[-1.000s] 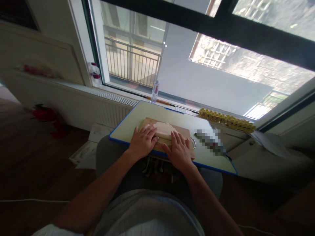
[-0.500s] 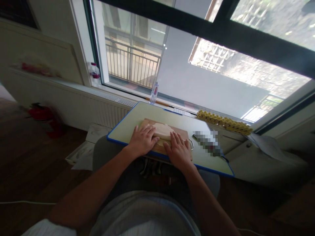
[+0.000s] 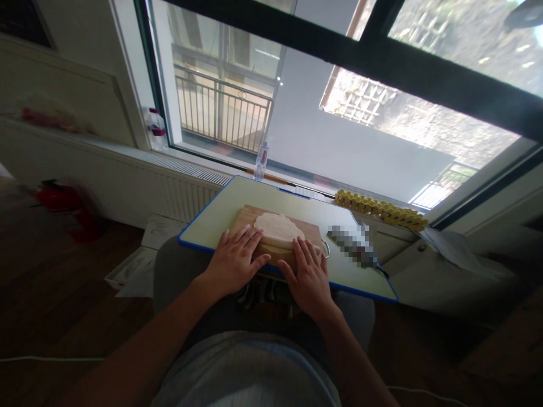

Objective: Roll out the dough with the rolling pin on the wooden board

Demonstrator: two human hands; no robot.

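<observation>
A flattened, pale sheet of dough [image 3: 278, 225] with an uneven edge lies on a wooden cutting board [image 3: 313, 230]. Along its near side runs a pale rod, apparently a rolling pin [image 3: 278, 243], mostly covered by my fingers. My left hand [image 3: 235, 257] rests on the board's left part, fingers stretched out flat, their tips by the dough's left edge. On the right, my right hand [image 3: 309, 271] lies with fingers extended over the rod and the dough's near right edge, thumb apart. Neither hand is closed around anything.
The board rests on a small blue-edged table [image 3: 220, 209] over my legs. A blurred-out item [image 3: 354, 246] lies at its right. Beyond stand a plastic bottle [image 3: 261, 163] and a yellow bumpy strip [image 3: 379, 210] by the window. A fire extinguisher [image 3: 68, 209] stands at left.
Both hands have drawn back toward me over the board, with the left thumb lower. More of the dough sheet shows. The whole view has shifted slightly.
</observation>
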